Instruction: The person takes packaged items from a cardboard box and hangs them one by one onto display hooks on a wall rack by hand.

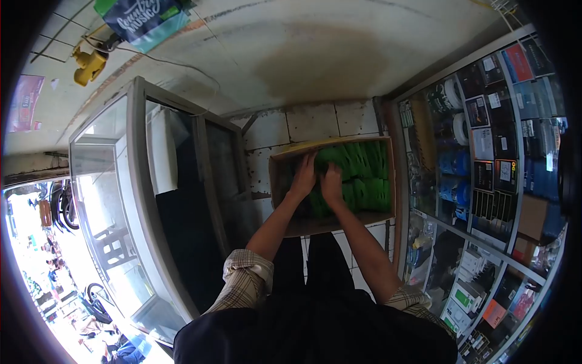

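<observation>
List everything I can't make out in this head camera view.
- Whether either the left hand or the right hand grips anything: curled fingers and shadow hide it.
- Print on the green packets: too small and blurred.
- Floor of the cardboard box: hidden under the packets.
- Outer side of the right-hand cabinet: lost in the dark lens border.

Pkts (365, 161) bright grn, box (333, 227) brn, sleeves (244, 274) beige w/ dk checks

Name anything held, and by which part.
Cannot be told: left hand and right hand are at green items inside the box, but any grip is unclear.
</observation>
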The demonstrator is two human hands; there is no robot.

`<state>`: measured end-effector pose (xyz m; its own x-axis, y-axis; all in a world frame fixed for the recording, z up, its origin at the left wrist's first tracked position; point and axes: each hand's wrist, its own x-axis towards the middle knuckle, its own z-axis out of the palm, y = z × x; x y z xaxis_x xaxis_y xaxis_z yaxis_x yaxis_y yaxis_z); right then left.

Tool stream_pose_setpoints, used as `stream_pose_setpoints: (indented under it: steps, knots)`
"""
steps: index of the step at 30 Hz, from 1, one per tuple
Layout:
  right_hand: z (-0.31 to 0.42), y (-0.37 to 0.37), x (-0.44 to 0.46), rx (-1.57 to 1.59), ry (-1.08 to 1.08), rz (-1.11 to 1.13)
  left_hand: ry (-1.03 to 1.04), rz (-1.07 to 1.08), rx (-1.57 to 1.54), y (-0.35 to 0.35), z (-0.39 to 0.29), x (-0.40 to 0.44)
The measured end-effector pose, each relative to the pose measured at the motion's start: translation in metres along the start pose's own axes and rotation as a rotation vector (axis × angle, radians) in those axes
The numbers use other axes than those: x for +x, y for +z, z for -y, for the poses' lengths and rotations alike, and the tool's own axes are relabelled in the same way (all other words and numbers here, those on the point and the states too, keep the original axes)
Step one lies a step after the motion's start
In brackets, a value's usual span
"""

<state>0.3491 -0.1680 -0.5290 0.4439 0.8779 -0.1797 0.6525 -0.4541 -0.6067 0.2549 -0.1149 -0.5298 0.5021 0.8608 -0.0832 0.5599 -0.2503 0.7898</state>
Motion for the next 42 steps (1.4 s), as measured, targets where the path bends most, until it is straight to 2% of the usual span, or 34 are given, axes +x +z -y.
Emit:
stream_pose_setpoints:
  steps: [2, 5, 7, 11, 13, 14, 16, 17, 19, 23, 25, 26, 28, 29, 30, 31, 34, 38, 42]
  knots:
    - [-0.004, 0.006, 0.000, -0.043, 0.009, 0.032, 0.003, 0.000, 0.014, 0.006, 0.006, -0.002]
    - [-0.006, 0.009, -0.004, -0.080, -0.077, -0.034, 0.047, -0.038, 0.016, 0.001, -0.003, -0.007]
    - [0.004, -0.005, -0.005, 0.126, -0.048, -0.016, 0.091, -0.084, 0.009, -0.011, -0.016, -0.010]
    - [0.043, -0.057, -0.009, 0.312, -0.086, -0.017, 0.099, -0.216, -0.063, -0.048, -0.059, -0.023]
    - [0.069, -0.093, -0.007, 0.335, -0.338, -0.087, 0.130, -0.271, -0.100, -0.075, -0.081, -0.027]
    - [0.085, -0.113, -0.004, 0.337, -0.367, -0.104, 0.144, -0.314, -0.108, -0.090, -0.092, -0.028]
    - [0.120, -0.153, -0.002, 0.354, -0.478, -0.001, 0.184, -0.387, -0.109, -0.125, -0.109, -0.027]
    - [0.135, -0.168, 0.002, 0.356, -0.515, -0.019, 0.260, -0.371, -0.108, -0.144, -0.116, -0.026]
    - [0.168, -0.193, 0.011, 0.349, -0.730, -0.092, 0.373, -0.386, -0.035, -0.179, -0.126, -0.023]
    - [0.241, -0.236, 0.021, 0.379, -0.877, -0.071, 0.401, -0.520, 0.004, -0.244, -0.146, -0.023]
    - [0.282, -0.253, 0.020, 0.458, -0.957, -0.087, 0.497, -0.563, -0.178, -0.271, -0.152, -0.022]
    - [0.300, -0.258, 0.020, 0.537, -0.992, -0.090, 0.518, -0.590, -0.168, -0.282, -0.156, -0.022]
    - [0.333, -0.261, 0.017, 0.542, -1.089, -0.160, 0.514, -0.623, -0.486, -0.307, -0.174, -0.029]
    - [0.350, -0.260, 0.013, 0.700, -1.062, -0.179, 0.545, -0.747, -0.420, -0.320, -0.183, -0.030]
    - [0.364, -0.259, 0.010, 0.857, -1.029, -0.193, 0.560, -0.761, -0.413, -0.335, -0.188, -0.029]
    - [0.373, -0.254, 0.013, 0.875, -1.059, -0.154, 0.596, -0.829, -0.492, -0.349, -0.192, -0.026]
    - [0.398, -0.244, 0.010, 0.824, -1.123, -0.218, 0.643, -0.914, -0.608, -0.387, -0.202, -0.020]
    - [0.418, -0.238, 0.015, 0.756, -1.148, -0.272, 0.609, -0.959, -0.449, -0.416, -0.204, -0.010]
    - [0.418, -0.222, 0.033, 0.689, -1.100, -0.308, 0.527, -0.964, -0.324, -0.418, -0.191, 0.004]
